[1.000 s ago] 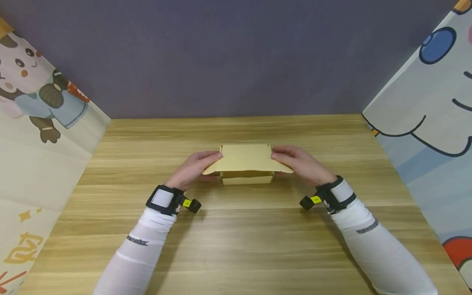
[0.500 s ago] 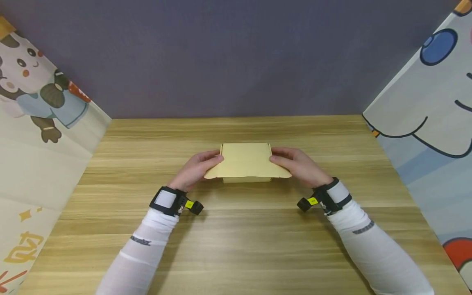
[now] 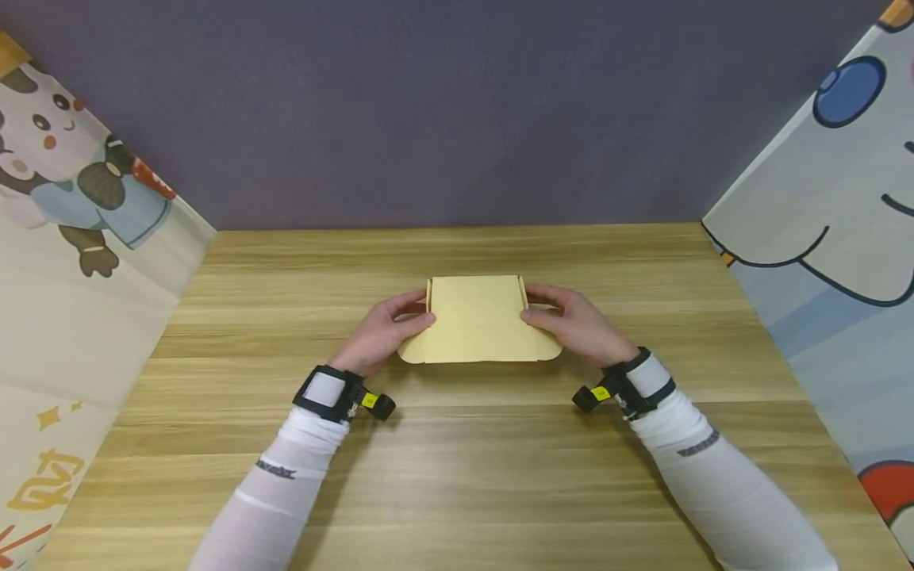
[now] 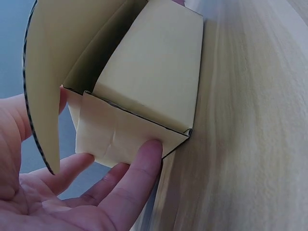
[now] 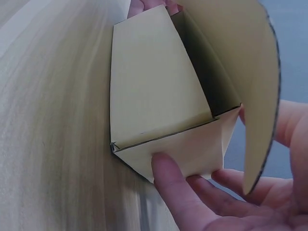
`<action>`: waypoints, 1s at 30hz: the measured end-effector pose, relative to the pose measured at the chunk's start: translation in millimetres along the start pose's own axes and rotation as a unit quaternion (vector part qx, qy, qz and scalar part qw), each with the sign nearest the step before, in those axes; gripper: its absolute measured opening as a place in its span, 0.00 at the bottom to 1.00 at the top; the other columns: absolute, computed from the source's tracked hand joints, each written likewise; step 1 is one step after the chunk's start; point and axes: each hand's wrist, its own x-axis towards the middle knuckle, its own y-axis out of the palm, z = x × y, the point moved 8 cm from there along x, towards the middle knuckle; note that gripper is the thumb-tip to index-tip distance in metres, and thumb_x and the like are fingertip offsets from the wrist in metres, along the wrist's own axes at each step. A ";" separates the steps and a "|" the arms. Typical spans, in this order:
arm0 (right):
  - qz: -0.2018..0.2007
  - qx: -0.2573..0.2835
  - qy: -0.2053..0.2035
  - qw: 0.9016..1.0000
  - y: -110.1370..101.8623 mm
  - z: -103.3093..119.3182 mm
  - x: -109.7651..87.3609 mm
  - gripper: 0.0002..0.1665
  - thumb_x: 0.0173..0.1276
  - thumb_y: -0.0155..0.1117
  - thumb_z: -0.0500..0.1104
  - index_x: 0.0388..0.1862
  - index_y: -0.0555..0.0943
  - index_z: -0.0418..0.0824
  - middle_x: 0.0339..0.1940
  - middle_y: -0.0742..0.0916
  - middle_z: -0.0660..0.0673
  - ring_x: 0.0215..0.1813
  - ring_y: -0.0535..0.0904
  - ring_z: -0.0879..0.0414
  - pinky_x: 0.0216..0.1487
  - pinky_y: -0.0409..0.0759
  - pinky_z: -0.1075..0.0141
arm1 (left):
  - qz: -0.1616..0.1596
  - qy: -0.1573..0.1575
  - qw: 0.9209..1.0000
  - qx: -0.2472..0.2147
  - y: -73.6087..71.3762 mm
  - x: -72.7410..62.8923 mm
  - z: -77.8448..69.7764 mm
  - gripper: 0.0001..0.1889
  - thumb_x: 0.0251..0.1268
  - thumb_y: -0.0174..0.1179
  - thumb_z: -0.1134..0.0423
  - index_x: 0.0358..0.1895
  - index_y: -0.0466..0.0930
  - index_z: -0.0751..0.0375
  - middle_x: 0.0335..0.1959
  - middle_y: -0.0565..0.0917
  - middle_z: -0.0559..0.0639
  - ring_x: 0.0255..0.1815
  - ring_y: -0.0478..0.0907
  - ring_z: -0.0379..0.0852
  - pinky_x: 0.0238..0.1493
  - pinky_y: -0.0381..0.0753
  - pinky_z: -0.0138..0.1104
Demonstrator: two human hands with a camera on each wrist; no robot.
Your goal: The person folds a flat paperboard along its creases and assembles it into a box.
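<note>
Centrally, on a wide wooden worktop (image 3: 471,476), rests a cardboard box (image 4: 151,62), lid (image 3: 474,317) sloping, not fully down.
The left hand (image 3: 378,333) and right hand (image 3: 584,327) each have a part-curled grip on one end, thumb at the lid's side, fingers against the end wall (image 4: 115,130). Pressing evenly, with the rounded ears (image 4: 42,106) tucked inward, should seat it best. Bare wood spreads in front and beside; behind, the far edge is near.
</note>
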 end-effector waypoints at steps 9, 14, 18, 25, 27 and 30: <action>0.000 -0.010 0.005 1.000 2.3 -3.2 -0.6 0.40 0.66 0.66 0.53 0.74 0.63 0.47 0.73 0.69 0.46 0.66 0.74 0.47 0.58 0.80 0.57 | -0.011 0.004 1.000 0.020 0.8 1.1 0.7 0.34 0.65 0.63 0.59 0.73 0.60 0.52 0.66 0.70 0.57 0.65 0.71 0.56 0.57 0.80 0.41; -0.003 -0.016 -0.003 1.000 3.2 -4.1 0.2 0.40 0.66 0.66 0.52 0.74 0.63 0.47 0.73 0.69 0.46 0.66 0.74 0.46 0.58 0.80 0.57 | -0.018 0.010 0.999 0.039 -0.4 0.5 -0.6 0.35 0.64 0.64 0.59 0.73 0.61 0.52 0.66 0.71 0.56 0.66 0.70 0.56 0.61 0.77 0.43; -0.006 -0.021 -0.008 1.000 3.4 -4.1 0.3 0.40 0.66 0.66 0.52 0.74 0.63 0.47 0.73 0.69 0.46 0.66 0.74 0.46 0.59 0.79 0.56 | -0.025 0.020 0.998 0.051 -0.9 -0.9 -2.1 0.35 0.63 0.65 0.58 0.72 0.62 0.51 0.65 0.72 0.55 0.66 0.70 0.55 0.62 0.76 0.43; -0.014 -0.037 -0.019 0.999 4.1 -2.9 -1.9 0.41 0.67 0.65 0.53 0.75 0.61 0.46 0.70 0.72 0.41 0.68 0.71 0.44 0.64 0.75 0.52 | -0.046 0.015 0.997 0.056 -0.3 -5.3 -1.0 0.33 0.62 0.65 0.55 0.70 0.64 0.52 0.63 0.73 0.54 0.65 0.71 0.54 0.62 0.76 0.45; -0.015 -0.037 -0.015 0.999 4.3 -3.2 -2.8 0.42 0.67 0.65 0.53 0.75 0.60 0.46 0.69 0.73 0.41 0.69 0.70 0.45 0.65 0.74 0.52 | -0.050 0.014 0.997 0.052 0.2 -6.0 -0.9 0.32 0.63 0.65 0.56 0.69 0.65 0.53 0.62 0.73 0.55 0.65 0.71 0.55 0.61 0.76 0.45; -0.020 -0.035 -0.007 0.999 4.1 -2.4 -3.5 0.41 0.67 0.65 0.53 0.74 0.61 0.47 0.68 0.73 0.42 0.68 0.70 0.46 0.64 0.74 0.51 | -0.054 0.021 0.997 0.047 0.1 -6.1 -3.4 0.30 0.64 0.64 0.58 0.68 0.64 0.57 0.62 0.72 0.56 0.64 0.71 0.56 0.61 0.76 0.45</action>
